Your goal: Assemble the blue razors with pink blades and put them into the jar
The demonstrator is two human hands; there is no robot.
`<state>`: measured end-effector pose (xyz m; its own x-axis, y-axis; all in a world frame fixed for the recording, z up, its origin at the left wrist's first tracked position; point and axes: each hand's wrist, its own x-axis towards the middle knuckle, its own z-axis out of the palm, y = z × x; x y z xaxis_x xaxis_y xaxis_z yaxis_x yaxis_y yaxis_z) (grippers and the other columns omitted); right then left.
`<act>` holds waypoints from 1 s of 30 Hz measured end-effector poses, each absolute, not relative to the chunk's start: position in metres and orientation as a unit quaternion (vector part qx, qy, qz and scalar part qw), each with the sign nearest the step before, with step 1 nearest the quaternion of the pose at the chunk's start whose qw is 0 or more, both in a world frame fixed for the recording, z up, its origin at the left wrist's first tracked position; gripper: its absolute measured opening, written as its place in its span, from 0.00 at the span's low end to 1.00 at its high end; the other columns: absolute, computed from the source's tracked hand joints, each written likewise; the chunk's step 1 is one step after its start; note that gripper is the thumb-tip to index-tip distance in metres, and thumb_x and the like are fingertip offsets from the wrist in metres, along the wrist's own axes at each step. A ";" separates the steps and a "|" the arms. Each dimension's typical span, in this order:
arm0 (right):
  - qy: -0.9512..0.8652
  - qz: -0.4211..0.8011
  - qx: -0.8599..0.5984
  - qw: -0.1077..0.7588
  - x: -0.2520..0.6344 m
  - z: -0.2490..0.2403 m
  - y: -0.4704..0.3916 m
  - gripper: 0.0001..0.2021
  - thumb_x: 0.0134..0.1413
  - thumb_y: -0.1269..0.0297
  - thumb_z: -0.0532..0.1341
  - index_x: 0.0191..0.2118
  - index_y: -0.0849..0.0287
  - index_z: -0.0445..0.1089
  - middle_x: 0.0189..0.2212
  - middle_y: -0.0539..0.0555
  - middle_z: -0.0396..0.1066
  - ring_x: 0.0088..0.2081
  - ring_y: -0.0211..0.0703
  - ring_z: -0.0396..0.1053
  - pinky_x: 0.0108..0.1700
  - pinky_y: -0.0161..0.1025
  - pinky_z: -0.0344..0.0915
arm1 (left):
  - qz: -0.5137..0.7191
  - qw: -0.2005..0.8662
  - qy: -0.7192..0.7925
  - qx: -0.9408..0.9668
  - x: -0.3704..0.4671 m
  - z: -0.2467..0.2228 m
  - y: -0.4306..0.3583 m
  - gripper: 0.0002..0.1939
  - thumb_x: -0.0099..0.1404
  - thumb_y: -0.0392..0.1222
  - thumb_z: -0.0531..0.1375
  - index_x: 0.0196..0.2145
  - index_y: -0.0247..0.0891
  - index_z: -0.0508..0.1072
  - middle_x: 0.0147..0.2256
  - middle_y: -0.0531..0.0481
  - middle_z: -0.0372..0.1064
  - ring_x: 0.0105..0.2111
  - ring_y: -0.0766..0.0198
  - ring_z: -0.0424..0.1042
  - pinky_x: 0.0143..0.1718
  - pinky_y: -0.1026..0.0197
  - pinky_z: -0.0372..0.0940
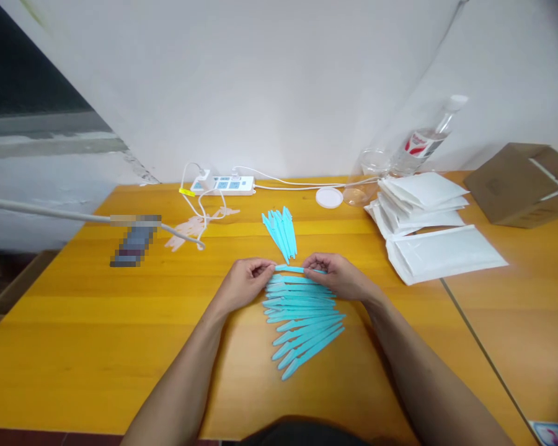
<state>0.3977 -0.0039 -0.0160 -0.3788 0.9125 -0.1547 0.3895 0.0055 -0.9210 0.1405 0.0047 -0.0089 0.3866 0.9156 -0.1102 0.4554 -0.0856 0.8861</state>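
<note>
Between my hands lies one slim turquoise stick, level and pointing left to right. My left hand pinches its left end, and my right hand has its fingers closed on the right end. Just below, several like turquoise sticks are spread in a fan-like column on the wooden table; the lower ones tilt up to the right. Beyond my hands is a small bunch of turquoise sticks, bundled close together with their tips towards me.
A power strip with white cables stands by the wall, pale pink pieces and a blurred-out device left of centre. To the right are a round white lid, a clear jar, a bottle, white padded envelopes and a cardboard box.
</note>
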 end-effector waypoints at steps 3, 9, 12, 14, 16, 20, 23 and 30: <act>-0.733 0.392 -0.490 0.262 0.393 -0.019 -0.003 0.08 0.59 0.63 0.60 0.35 0.58 0.76 0.34 0.53 0.75 0.37 0.42 0.69 0.41 0.38 0.63 | 0.241 0.386 0.467 0.758 0.138 -0.011 0.006 0.14 0.69 0.47 0.57 0.38 0.38 0.81 0.36 0.47 0.77 0.37 0.59 0.73 0.41 0.60 0.65; -0.785 0.340 -0.460 0.236 0.392 -0.022 -0.003 0.08 0.59 0.66 0.61 0.33 0.56 0.78 0.34 0.55 0.76 0.38 0.45 0.71 0.44 0.40 0.64 | 0.203 0.276 0.405 0.848 0.141 -0.016 0.004 0.16 0.69 0.46 0.59 0.51 0.43 0.78 0.44 0.45 0.74 0.47 0.56 0.70 0.52 0.53 0.60; -0.742 0.337 -0.517 0.264 0.390 -0.020 0.008 0.09 0.59 0.61 0.61 0.33 0.57 0.77 0.34 0.54 0.77 0.37 0.44 0.72 0.41 0.38 0.64 | 0.183 0.265 0.382 0.866 0.148 -0.015 0.002 0.17 0.71 0.46 0.57 0.55 0.46 0.75 0.47 0.45 0.73 0.49 0.56 0.69 0.52 0.52 0.58; -0.689 0.310 -0.596 0.271 0.385 -0.018 0.022 0.12 0.59 0.56 0.61 0.34 0.58 0.77 0.33 0.55 0.77 0.35 0.44 0.72 0.38 0.38 0.63 | 0.168 0.265 0.376 0.872 0.150 -0.014 0.000 0.16 0.72 0.45 0.56 0.53 0.46 0.76 0.46 0.46 0.73 0.48 0.56 0.69 0.52 0.52 0.58; -0.653 0.274 -0.657 0.258 0.375 -0.016 0.040 0.15 0.58 0.51 0.61 0.35 0.58 0.77 0.32 0.56 0.78 0.34 0.45 0.72 0.36 0.38 0.62 | 0.161 0.270 0.372 0.873 0.151 -0.013 -0.001 0.14 0.72 0.45 0.55 0.50 0.45 0.78 0.45 0.46 0.74 0.47 0.56 0.69 0.52 0.53 0.59; -0.654 0.212 -0.694 0.214 0.353 -0.014 0.070 0.16 0.52 0.51 0.65 0.35 0.60 0.78 0.34 0.61 0.79 0.38 0.50 0.74 0.37 0.38 0.62 | 0.170 0.311 0.361 0.863 0.148 -0.008 -0.001 0.15 0.72 0.47 0.55 0.49 0.45 0.79 0.46 0.46 0.75 0.47 0.57 0.71 0.53 0.54 0.61; -0.652 0.231 -0.696 0.194 0.347 -0.016 0.080 0.10 0.50 0.57 0.65 0.28 0.59 0.76 0.29 0.60 0.78 0.35 0.49 0.75 0.35 0.37 0.61 | 0.191 0.339 0.391 0.834 0.129 -0.002 0.006 0.18 0.71 0.50 0.55 0.53 0.45 0.77 0.51 0.45 0.75 0.51 0.56 0.72 0.55 0.55 0.62; -0.626 0.318 -0.683 0.201 0.358 -0.018 0.082 0.09 0.48 0.65 0.61 0.21 0.60 0.74 0.16 0.53 0.71 0.23 0.41 0.70 0.28 0.35 0.58 | 0.164 0.093 0.709 0.679 0.003 0.002 0.035 0.18 0.66 0.52 0.57 0.46 0.41 0.80 0.48 0.43 0.77 0.47 0.51 0.74 0.48 0.56 0.65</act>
<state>0.3575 0.0819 -0.0178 0.0131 0.9829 -0.1837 0.7273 -0.1355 -0.6728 0.0034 0.0349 0.0020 -0.0602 0.9940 0.0912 0.9328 0.0236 0.3596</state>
